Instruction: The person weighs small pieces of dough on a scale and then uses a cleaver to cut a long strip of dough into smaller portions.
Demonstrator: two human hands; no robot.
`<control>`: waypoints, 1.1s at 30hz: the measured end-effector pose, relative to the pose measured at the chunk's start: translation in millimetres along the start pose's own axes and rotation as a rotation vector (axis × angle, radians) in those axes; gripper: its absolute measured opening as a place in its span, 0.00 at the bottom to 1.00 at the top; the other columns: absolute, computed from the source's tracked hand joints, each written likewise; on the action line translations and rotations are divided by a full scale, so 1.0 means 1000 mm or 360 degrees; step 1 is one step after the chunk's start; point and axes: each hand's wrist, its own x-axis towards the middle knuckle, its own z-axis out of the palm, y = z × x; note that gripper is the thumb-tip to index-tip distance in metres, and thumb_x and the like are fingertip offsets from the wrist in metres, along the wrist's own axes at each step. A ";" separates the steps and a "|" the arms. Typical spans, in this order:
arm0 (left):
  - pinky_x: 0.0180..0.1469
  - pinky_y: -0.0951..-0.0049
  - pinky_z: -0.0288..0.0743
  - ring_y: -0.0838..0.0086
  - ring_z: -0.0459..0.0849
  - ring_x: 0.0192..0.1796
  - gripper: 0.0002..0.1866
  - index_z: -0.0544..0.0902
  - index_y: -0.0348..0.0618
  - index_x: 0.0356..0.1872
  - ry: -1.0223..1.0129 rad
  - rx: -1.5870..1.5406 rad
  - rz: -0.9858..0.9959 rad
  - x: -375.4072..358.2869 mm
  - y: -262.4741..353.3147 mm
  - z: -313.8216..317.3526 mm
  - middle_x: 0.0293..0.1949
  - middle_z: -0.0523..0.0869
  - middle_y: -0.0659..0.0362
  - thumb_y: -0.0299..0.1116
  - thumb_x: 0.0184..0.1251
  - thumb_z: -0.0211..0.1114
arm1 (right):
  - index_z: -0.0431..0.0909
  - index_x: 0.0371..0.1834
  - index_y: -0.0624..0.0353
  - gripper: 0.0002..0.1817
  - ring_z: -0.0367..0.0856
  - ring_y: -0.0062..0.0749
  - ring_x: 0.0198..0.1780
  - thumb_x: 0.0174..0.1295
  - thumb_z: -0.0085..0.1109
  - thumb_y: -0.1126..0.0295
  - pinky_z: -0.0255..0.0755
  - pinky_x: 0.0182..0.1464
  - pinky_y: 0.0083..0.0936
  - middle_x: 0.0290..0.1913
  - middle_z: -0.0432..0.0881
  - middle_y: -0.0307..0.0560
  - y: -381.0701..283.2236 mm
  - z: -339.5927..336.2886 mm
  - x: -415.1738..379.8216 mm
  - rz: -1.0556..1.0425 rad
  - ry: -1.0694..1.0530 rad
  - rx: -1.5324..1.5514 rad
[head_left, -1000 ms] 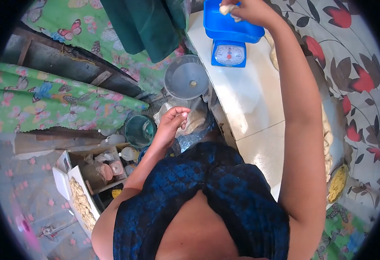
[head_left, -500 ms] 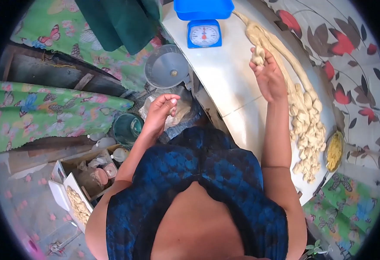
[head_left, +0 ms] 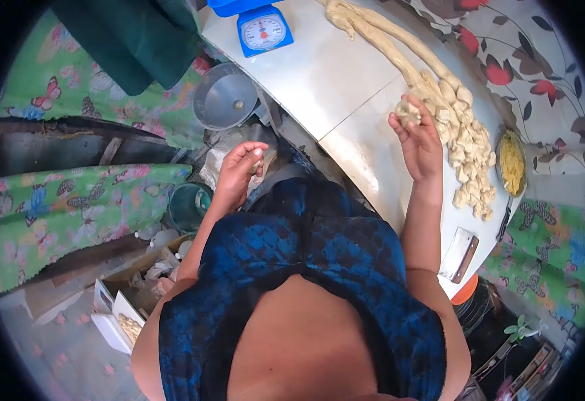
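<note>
My right hand (head_left: 419, 144) holds a small dough piece (head_left: 409, 112) between thumb and fingers, above the white table (head_left: 356, 134). Just right of it lies a pile of dough pieces (head_left: 469, 154), joined at its far end by long dough strips (head_left: 389, 43). My left hand (head_left: 240, 170) hangs off the table's left side, fingers curled together; whether anything small is inside is hidden.
A blue scale (head_left: 264, 32) stands at the table's far left. A bowl of yellow stuff (head_left: 511, 164) and a metal scraper (head_left: 459, 255) are at the right. Left of the table are a grey basin (head_left: 224, 97), a green bucket (head_left: 189, 204) and a box (head_left: 135, 284).
The view has shifted, so the scale and dough appear further left and the scraper now shows. My right hand has moved nearer the dough pile, still with the dough piece.
</note>
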 end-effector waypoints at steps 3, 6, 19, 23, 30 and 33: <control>0.34 0.81 0.65 0.82 0.71 0.29 0.09 0.79 0.39 0.43 -0.0090 0.0014 -0.0007 0.011 0.003 -0.005 0.26 0.74 0.66 0.32 0.67 0.59 | 0.73 0.44 0.63 0.12 0.83 0.36 0.36 0.61 0.42 0.82 0.81 0.38 0.24 0.60 0.69 0.66 0.007 -0.039 -0.007 -0.0009 -0.0277 0.0023; 0.34 0.81 0.65 0.82 0.71 0.29 0.09 0.79 0.39 0.42 -0.0196 0.0035 0.0004 0.023 0.014 -0.007 0.26 0.74 0.66 0.32 0.66 0.59 | 0.74 0.37 0.63 0.11 0.83 0.38 0.37 0.59 0.40 0.84 0.82 0.40 0.27 0.62 0.67 0.67 0.015 -0.049 -0.023 -0.0082 -0.0243 0.0156; 0.34 0.81 0.65 0.82 0.71 0.29 0.09 0.79 0.38 0.42 -0.0277 0.0068 -0.0147 0.032 0.026 -0.026 0.27 0.74 0.65 0.32 0.67 0.57 | 0.73 0.44 0.67 0.18 0.79 0.31 0.33 0.71 0.41 0.60 0.74 0.32 0.22 0.36 0.80 0.54 -0.010 -0.017 -0.081 -0.1018 0.0650 -0.0675; 0.34 0.82 0.65 0.82 0.71 0.30 0.09 0.79 0.38 0.42 -0.0334 0.0112 -0.0098 0.038 0.029 -0.029 0.27 0.75 0.65 0.32 0.67 0.58 | 0.77 0.43 0.66 0.12 0.74 0.41 0.56 0.66 0.46 0.70 0.69 0.57 0.34 0.53 0.75 0.56 0.002 -0.027 -0.085 -0.1202 0.0797 -0.1525; 0.34 0.81 0.65 0.82 0.71 0.29 0.09 0.79 0.37 0.42 -0.0300 0.0121 -0.0015 0.041 0.030 -0.042 0.27 0.75 0.65 0.31 0.67 0.58 | 0.76 0.56 0.55 0.20 0.59 0.48 0.70 0.62 0.56 0.62 0.44 0.71 0.45 0.66 0.66 0.52 0.039 -0.038 -0.088 -0.0627 0.0434 -0.2396; 0.34 0.81 0.65 0.82 0.71 0.29 0.09 0.79 0.37 0.42 -0.0330 0.0127 -0.0043 0.042 0.028 -0.049 0.27 0.75 0.65 0.32 0.67 0.57 | 0.71 0.62 0.51 0.24 0.51 0.46 0.73 0.64 0.52 0.57 0.38 0.71 0.52 0.71 0.59 0.54 0.053 -0.044 -0.066 -0.0761 0.0534 -0.2155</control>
